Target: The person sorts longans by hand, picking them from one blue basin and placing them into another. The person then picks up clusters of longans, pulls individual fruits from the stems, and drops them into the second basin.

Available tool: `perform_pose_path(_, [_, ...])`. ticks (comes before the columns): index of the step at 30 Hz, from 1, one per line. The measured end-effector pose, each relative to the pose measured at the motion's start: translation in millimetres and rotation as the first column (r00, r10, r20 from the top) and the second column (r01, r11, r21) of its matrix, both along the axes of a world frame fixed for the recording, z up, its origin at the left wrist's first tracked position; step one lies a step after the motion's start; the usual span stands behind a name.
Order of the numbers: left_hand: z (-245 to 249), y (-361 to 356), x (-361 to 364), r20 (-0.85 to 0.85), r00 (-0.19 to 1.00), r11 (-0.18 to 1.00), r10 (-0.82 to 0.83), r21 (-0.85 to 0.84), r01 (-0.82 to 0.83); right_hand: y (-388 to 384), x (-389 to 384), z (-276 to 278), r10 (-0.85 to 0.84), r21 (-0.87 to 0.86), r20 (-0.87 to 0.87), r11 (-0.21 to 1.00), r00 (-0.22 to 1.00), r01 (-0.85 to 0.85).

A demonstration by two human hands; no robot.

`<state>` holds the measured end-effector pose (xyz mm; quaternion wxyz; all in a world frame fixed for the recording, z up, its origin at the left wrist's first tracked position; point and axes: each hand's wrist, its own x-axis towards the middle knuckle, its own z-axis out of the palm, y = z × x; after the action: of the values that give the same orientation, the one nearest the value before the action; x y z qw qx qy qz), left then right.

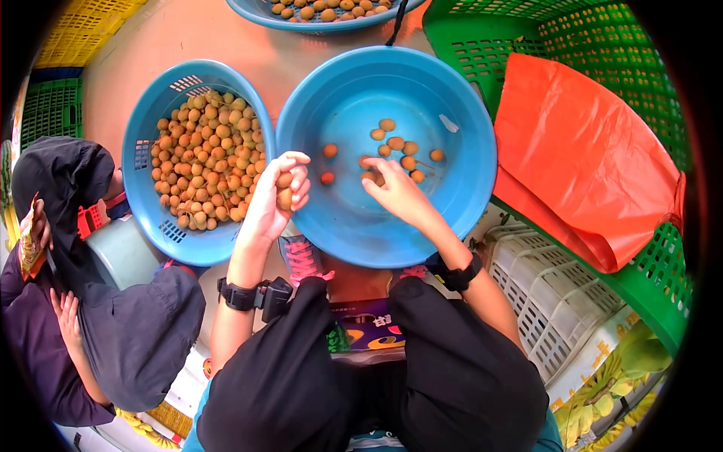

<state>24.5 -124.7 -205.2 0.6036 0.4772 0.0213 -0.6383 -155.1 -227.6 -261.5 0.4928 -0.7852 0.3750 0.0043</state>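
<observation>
My left hand (pixel 277 197) is closed around a couple of small brown round fruits, held over the gap between two blue tubs. The left blue basket (pixel 143 124) is heaped with several of the same fruits (pixel 207 162). My right hand (pixel 395 192) reaches into the larger blue basin (pixel 452 90), fingertips touching the loose fruits (pixel 399 147) scattered on its bottom. Whether the right hand has one pinched is hidden by its fingers. Both wrists wear black bands.
A green plastic crate (pixel 602 45) lined with an orange bag (pixel 587 158) stands at the right, a white crate (pixel 542 294) below it. Another blue basin with fruits (pixel 324 15) sits at the top. A person in dark clothes (pixel 83 301) crouches at the left. Yellow and green crates are far left.
</observation>
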Motion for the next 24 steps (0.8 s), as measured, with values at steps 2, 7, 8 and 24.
perform_pose_path(2, [3, -3, 0, -0.024, 1.0, 1.0, 0.021, -0.02, -0.021, -2, 0, 10, -0.006, 0.035, 0.057, 0.999, 0.998, 0.004])
perform_pose_path(7, [13, -18, -11, 0.429, 0.819, 0.925, -0.38, 0.172, 0.339, -11, 10, 31, -0.191, 0.676, 0.147, 0.736, 0.971, 0.042])
perform_pose_path(8, [11, -21, -11, 0.464, 0.734, 0.868, -0.496, 0.236, 0.438, -11, 10, 30, -0.189, 0.676, 0.148, 0.736, 0.971, 0.041])
perform_pose_path(24, [-21, -3, -24, 0.591, 0.452, 0.703, -0.668, 0.301, 0.645, -22, -6, 21, -0.198, 0.538, 0.152, 0.839, 0.968, 0.087])
